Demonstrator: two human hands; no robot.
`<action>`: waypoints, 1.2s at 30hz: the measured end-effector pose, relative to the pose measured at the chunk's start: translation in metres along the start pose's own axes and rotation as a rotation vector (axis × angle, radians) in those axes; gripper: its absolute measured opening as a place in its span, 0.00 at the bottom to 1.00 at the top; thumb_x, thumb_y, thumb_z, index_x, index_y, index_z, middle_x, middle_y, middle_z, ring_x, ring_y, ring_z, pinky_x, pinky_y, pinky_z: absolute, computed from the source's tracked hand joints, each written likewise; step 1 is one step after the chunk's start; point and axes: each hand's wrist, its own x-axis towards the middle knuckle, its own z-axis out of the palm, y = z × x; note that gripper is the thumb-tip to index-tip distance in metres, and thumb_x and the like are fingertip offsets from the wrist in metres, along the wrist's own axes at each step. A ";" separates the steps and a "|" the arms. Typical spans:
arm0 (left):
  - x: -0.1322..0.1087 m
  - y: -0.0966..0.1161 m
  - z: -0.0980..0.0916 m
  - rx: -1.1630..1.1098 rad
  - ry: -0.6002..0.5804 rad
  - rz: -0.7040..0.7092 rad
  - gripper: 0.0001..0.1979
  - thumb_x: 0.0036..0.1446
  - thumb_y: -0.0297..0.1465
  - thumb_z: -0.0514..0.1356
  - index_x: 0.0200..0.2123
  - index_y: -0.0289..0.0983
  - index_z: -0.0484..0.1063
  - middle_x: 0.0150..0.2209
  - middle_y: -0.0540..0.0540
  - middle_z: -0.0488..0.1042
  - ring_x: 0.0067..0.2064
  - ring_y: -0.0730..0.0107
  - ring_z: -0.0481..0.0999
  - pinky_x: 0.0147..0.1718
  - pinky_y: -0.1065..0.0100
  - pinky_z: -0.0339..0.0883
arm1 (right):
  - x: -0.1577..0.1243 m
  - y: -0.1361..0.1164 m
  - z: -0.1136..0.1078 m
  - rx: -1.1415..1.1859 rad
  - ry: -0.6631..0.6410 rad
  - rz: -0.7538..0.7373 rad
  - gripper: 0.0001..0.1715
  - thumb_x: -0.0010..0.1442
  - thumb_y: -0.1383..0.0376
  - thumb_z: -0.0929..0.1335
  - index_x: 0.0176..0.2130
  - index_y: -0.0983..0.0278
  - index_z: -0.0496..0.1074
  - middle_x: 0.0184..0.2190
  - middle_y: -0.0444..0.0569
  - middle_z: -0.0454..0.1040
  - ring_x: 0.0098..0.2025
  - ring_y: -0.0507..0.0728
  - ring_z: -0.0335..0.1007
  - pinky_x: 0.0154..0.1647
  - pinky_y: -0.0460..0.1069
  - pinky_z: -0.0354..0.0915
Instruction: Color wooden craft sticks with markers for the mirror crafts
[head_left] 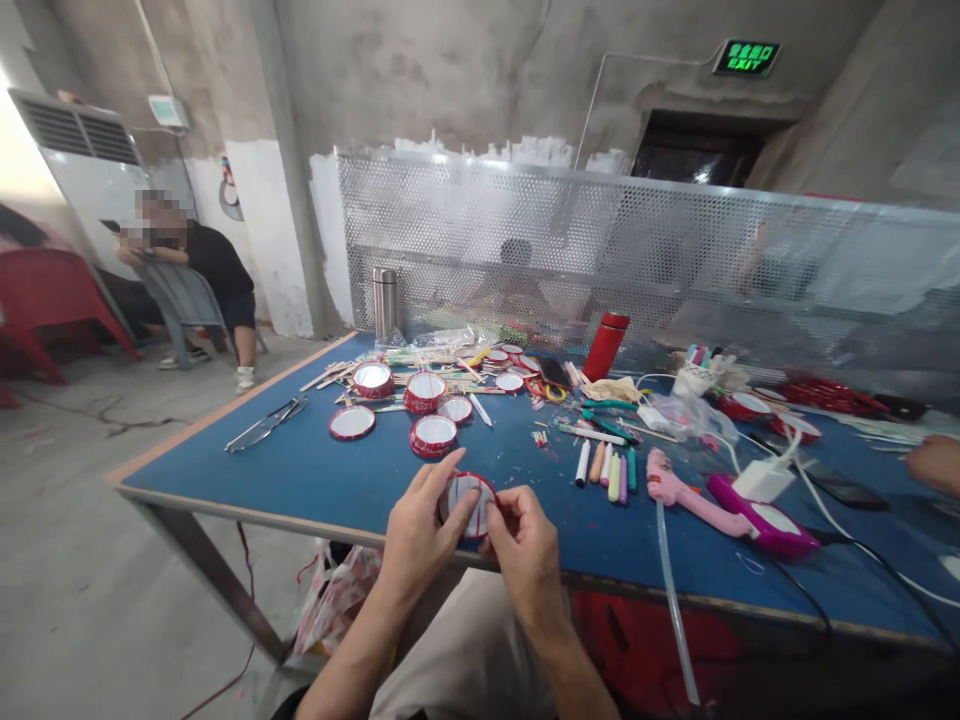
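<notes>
Over the near edge of the blue table, my left hand (424, 525) grips a round white disc with a red rim (472, 508), its thumb lying across the face. My right hand (525, 530) pinches the right side of the same disc, fingers curled behind it. A thin red line runs down the disc's face. Just beyond my hands stand stacks of similar red-rimmed discs (433, 432), with a single disc (352, 423) lying flat to the left. A white pen (481, 411) rests right of the stacks.
Right of my hands lie several coloured crayon-like sticks (615, 475) and a pink glue gun (697, 495) with a clear glue stick hanging over the edge. A red bottle (606, 346) and steel flask (385, 305) stand farther back. Another person's hand (934, 463) is at far right.
</notes>
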 end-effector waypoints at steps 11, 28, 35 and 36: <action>0.000 0.002 -0.001 -0.062 -0.015 0.047 0.15 0.64 0.30 0.51 0.49 0.37 0.72 0.41 0.45 0.76 0.40 0.72 0.77 0.41 0.73 0.68 | -0.004 0.008 0.003 -0.184 0.058 -0.163 0.08 0.62 0.62 0.63 0.32 0.63 0.67 0.21 0.41 0.71 0.19 0.50 0.69 0.22 0.43 0.64; 0.003 0.003 -0.003 0.006 -0.047 -0.061 0.12 0.62 0.32 0.49 0.39 0.39 0.71 0.37 0.47 0.79 0.38 0.68 0.77 0.38 0.70 0.67 | -0.005 0.007 0.003 -0.262 0.025 -0.130 0.10 0.64 0.61 0.61 0.34 0.62 0.67 0.26 0.45 0.73 0.24 0.52 0.70 0.26 0.45 0.64; 0.002 0.009 -0.003 0.032 -0.042 -0.107 0.10 0.62 0.35 0.50 0.37 0.40 0.70 0.31 0.51 0.76 0.31 0.71 0.74 0.32 0.72 0.64 | -0.007 0.008 0.002 -0.294 0.046 -0.186 0.09 0.64 0.62 0.61 0.33 0.62 0.67 0.26 0.46 0.74 0.25 0.52 0.71 0.26 0.45 0.64; 0.002 0.010 -0.003 0.039 -0.037 -0.123 0.10 0.61 0.36 0.50 0.37 0.40 0.69 0.28 0.52 0.74 0.28 0.72 0.72 0.30 0.73 0.62 | -0.007 0.008 0.002 -0.303 0.050 -0.200 0.09 0.63 0.63 0.61 0.33 0.62 0.67 0.26 0.46 0.74 0.25 0.52 0.71 0.26 0.44 0.64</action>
